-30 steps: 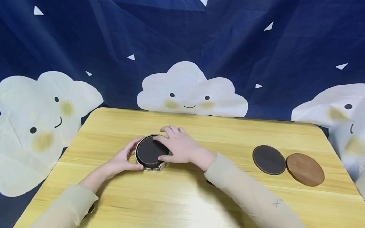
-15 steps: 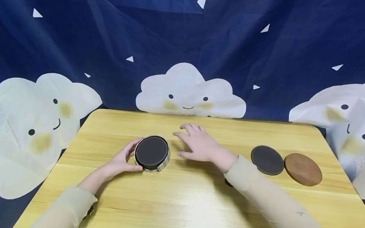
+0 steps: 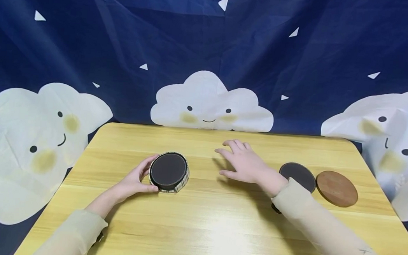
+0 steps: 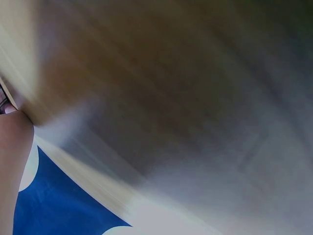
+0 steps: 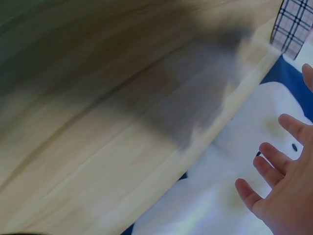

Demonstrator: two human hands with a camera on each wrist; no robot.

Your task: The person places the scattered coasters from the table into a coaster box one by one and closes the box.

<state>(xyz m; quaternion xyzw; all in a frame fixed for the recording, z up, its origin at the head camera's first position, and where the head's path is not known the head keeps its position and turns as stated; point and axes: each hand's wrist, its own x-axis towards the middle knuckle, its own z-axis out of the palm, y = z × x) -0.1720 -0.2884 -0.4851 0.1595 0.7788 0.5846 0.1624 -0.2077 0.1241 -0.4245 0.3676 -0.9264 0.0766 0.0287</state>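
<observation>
A round plaid-sided holder (image 3: 169,173) with a dark coaster on top sits on the wooden table (image 3: 198,228), left of centre. My left hand (image 3: 134,178) curls round its left side, thumb at the front. My right hand (image 3: 242,162) hovers open above the table, fingers spread, between the holder and a dark round coaster (image 3: 299,175). A brown round coaster (image 3: 337,188) lies just right of the dark one. In the right wrist view the spread fingers (image 5: 279,166) and the holder's plaid edge (image 5: 293,27) show. The left wrist view is blurred table.
A dark blue cloth with white cloud faces (image 3: 210,104) hangs behind the table. The table's far edge (image 3: 225,131) runs close behind both hands.
My right hand has let go of the holder and moved right across the table toward the two loose coasters. My left hand has stayed on the holder.
</observation>
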